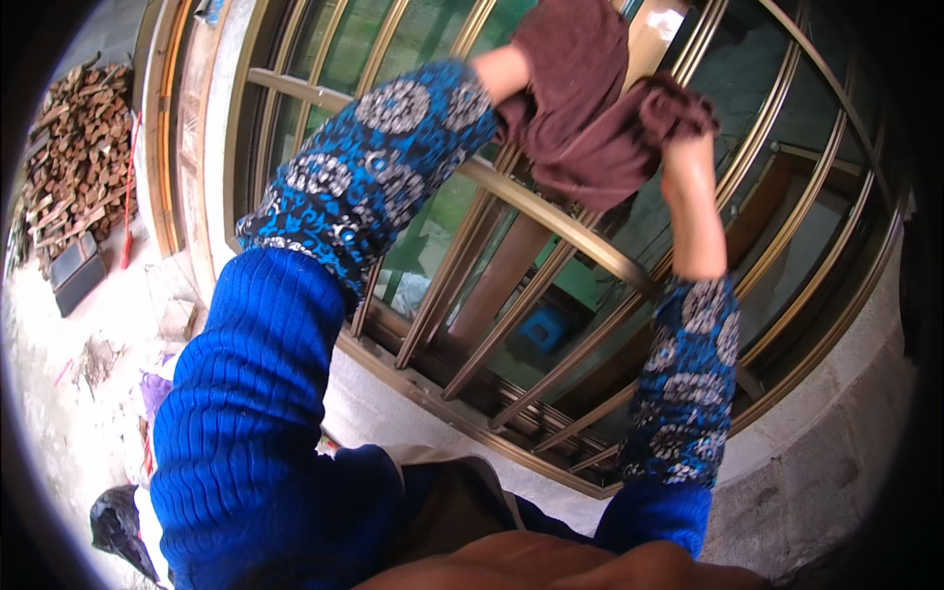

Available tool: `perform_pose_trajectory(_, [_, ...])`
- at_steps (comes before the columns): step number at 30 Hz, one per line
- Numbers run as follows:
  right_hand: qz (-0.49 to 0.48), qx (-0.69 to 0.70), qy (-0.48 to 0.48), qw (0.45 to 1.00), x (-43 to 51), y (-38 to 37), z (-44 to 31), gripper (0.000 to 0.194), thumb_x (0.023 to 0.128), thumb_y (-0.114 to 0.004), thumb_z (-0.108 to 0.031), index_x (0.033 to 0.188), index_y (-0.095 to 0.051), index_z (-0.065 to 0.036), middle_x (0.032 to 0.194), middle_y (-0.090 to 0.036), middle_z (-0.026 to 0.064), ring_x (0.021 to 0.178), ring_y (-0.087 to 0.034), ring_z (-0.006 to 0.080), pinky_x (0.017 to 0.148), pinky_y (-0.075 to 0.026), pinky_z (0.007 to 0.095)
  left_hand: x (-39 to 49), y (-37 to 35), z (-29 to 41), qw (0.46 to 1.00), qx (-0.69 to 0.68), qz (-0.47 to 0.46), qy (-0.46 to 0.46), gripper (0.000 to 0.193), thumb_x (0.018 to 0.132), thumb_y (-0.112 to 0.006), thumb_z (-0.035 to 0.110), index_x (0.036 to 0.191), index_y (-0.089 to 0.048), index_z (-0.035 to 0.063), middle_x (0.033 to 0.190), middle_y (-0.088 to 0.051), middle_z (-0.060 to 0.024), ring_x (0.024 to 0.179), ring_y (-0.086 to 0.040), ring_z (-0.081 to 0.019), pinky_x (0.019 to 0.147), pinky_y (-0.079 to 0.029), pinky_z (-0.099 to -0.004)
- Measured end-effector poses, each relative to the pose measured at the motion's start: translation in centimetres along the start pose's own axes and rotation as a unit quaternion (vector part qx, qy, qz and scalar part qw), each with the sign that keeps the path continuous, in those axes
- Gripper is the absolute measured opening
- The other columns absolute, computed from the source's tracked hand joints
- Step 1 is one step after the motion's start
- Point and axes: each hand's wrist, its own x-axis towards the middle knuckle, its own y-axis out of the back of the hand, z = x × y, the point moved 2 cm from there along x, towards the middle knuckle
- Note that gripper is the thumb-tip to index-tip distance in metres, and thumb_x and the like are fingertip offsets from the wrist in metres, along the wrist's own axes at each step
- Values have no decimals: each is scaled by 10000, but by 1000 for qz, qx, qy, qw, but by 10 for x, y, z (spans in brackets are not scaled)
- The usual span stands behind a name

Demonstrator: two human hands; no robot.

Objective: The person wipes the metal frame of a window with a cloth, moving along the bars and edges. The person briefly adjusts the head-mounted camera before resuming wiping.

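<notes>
A brown cloth (582, 110) hangs in folds between my two raised hands, in front of a window with metal bars (509, 287). My left hand (507, 72) is at the cloth's left part, its fingers covered by the fabric. At the other end, my right hand (682, 155) grips a bunched part of the cloth, which hides most of the fingers. The cloth overlaps several bars above a bronze-coloured crossbar (560, 221); whether it touches them I cannot tell. Both forearms wear blue patterned sleeve covers (354, 162).
Behind the glass are a blue plastic object (542, 330) and a green surface (579, 284). A concrete sill (391, 398) runs below the window. To the left are a stack of split firewood (85, 155), a dark case (77, 274) and a black plastic bag (118, 520).
</notes>
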Motion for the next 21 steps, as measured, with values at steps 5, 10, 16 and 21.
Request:
perform_pose_trajectory(5, [69,167,-9,983,145,27,-36,201,958,-713,-206,1141,-698,-123,1103,-696,34,1030,-626,188,951,-504,361,71,-25,-26,981,45,189,-29,313,859,-583,198,1092,-629,-5,1008,-621,-189,933,-611,-331,774,-493,-426])
perform_pose_trajectory(10, [74,250,-3,965,191,43,-33,263,958,-715,-207,1184,-671,-79,1207,-689,80,1087,-637,254,990,-520,406,83,-46,-37,962,115,237,-77,239,835,-561,164,979,-648,-6,899,-621,-164,822,-617,-299,679,-497,-411])
perform_pose_trajectory(16, [81,257,-32,963,92,10,2,330,972,-716,-266,1231,-654,-70,1222,-681,83,1069,-666,244,952,-561,437,1,-38,-15,978,17,194,-81,244,831,-568,134,1011,-643,-12,909,-633,-171,857,-631,-296,735,-519,-382])
perform_pose_trajectory(21, [90,283,-111,948,-19,-22,46,223,1045,-573,-141,1248,-647,-85,1217,-684,77,1093,-675,213,958,-570,372,-111,-20,10,988,63,44,-136,425,811,-646,280,1149,-634,23,1038,-624,-183,963,-613,-333,793,-497,-428])
